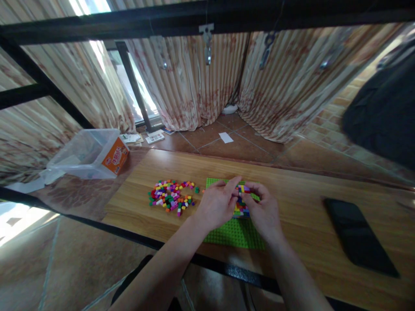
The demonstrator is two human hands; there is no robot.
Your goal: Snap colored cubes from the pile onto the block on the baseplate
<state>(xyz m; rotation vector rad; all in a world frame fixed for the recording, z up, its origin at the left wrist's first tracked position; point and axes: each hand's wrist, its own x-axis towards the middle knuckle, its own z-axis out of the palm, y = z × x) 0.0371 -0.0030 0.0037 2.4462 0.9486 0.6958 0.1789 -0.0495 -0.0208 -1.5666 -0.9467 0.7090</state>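
Observation:
A green studded baseplate [234, 236] lies on the wooden table, with a cluster of colourful toy building bricks [241, 211] built up on it. My left hand [218, 204] comes in over the plate's left side. Its index finger is stretched forward, and the thumb and other fingers are drawn together at the bricks; what they hold is hidden. From the right, my right hand [265, 211] curls its thumb and fingers around the far part of the bricks, gripping them. Both hands cover much of the build. Left of the plate spreads a pile of loose toy bricks [171, 195] in many colours.
A black phone-like slab [359, 235] rests on the right of the table [298, 190]. Beyond the table's left end stands a clear plastic bin [87, 149] with an orange label. A dark metal bar [129, 28] with hanging clips crosses above. Papers lie on the tiled floor.

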